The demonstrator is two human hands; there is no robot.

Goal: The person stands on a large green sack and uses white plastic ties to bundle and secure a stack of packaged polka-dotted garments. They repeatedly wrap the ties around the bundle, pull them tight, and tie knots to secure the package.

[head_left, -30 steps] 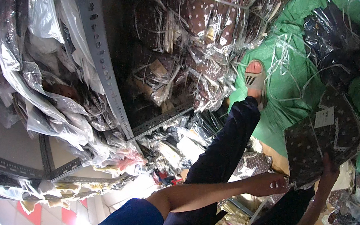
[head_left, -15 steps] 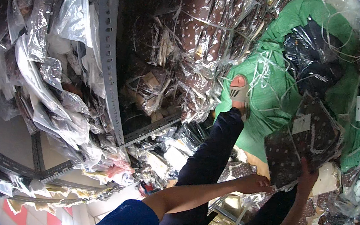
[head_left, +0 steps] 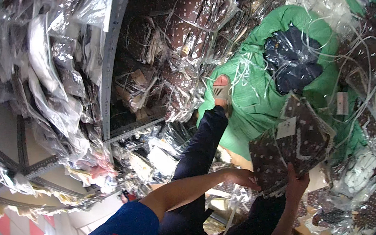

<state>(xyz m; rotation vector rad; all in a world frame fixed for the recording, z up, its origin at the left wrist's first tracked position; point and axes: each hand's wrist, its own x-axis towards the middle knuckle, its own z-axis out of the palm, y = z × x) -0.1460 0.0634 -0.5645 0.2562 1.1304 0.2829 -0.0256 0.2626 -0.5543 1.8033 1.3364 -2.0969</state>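
Note:
A brown garment packet with white polka dots, pale lace-like trim and a white label lies tilted before me, in what looks like clear plastic. My right hand grips its lower right edge, thumb over the top and fingers partly hidden beneath. At the lower left corner, my left hand has its fingers closed on the edge. Just beyond the packet spreads a large green sack, with a shiny black plastic bundle in its mouth.
My sandalled foot rests against the green sack. A perforated metal upright separates plastic-wrapped garments on the left from tied brown dotted bundles. White strapping loops loosely at right.
The whole scene has shifted left in view as my head turned. Both hands stay at the packet's lower edge, with little change in their hold.

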